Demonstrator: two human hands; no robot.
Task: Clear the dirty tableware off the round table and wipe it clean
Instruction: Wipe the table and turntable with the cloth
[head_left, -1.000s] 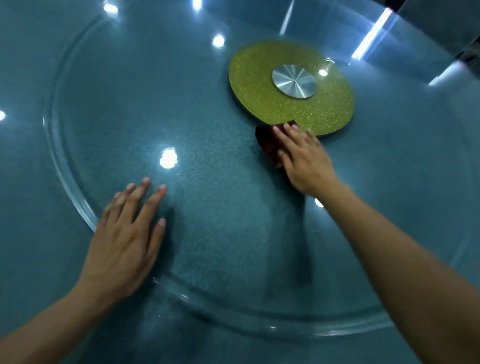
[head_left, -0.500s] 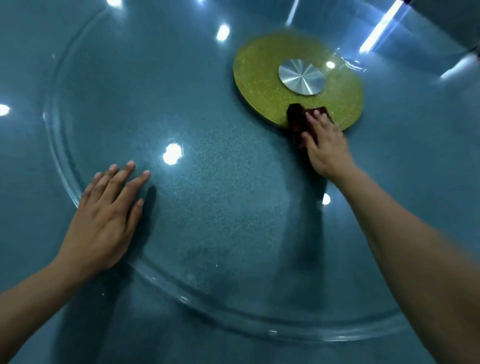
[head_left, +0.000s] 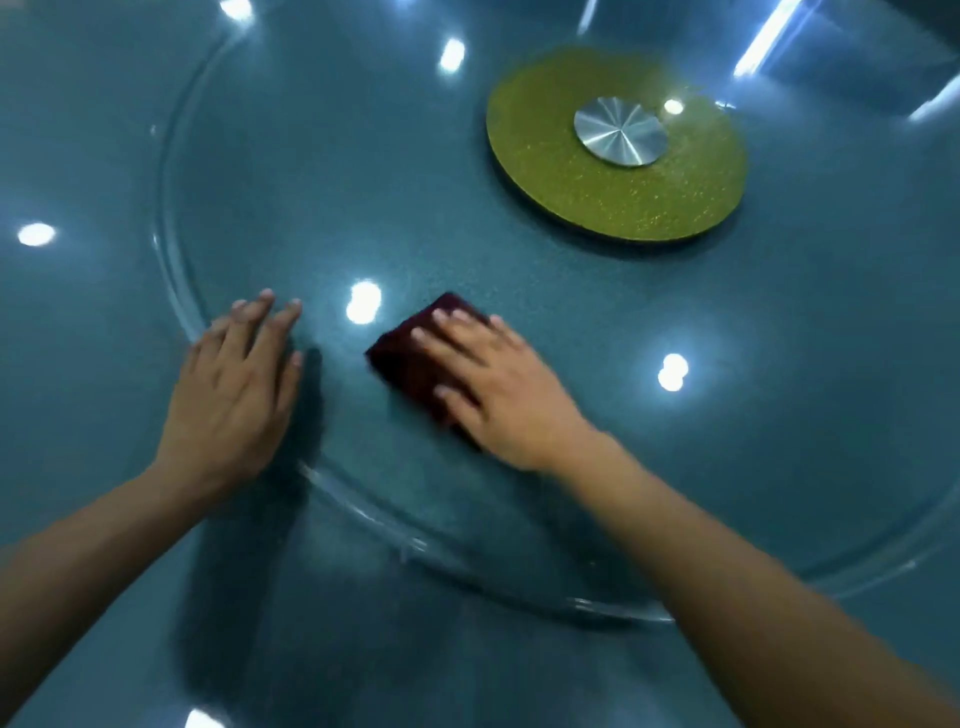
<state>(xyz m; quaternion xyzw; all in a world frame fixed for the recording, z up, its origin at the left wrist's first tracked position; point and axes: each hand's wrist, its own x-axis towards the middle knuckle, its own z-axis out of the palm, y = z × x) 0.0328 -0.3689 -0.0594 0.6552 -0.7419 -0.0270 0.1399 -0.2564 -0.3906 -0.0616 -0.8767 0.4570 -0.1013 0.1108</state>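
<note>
While no tableware is seen anywhere on the round teal speckled table (head_left: 130, 597), the wiping step is judged to be in hand. A dark maroon folded cloth (head_left: 410, 358) is pressed flat onto the clear glass turntable (head_left: 176, 291) by the right hand (head_left: 498, 384), whose fingers are laid out straight over it rather than curled round it. From the yellow-green glittered hub disc (head_left: 561, 176) with its brushed metal cap (head_left: 619, 131), the cloth lies toward seven o'clock, well apart. At nine o'clock from the cloth, the left hand (head_left: 234, 395) is rested flat on the glass near its rim, fingers extended, nothing held. The cloth is judged to be light, soft and limp, so it is best driven by downward palm pressure. The glass looks smooth and slippery, and is likely to rotate unless steadied by the left hand.
</note>
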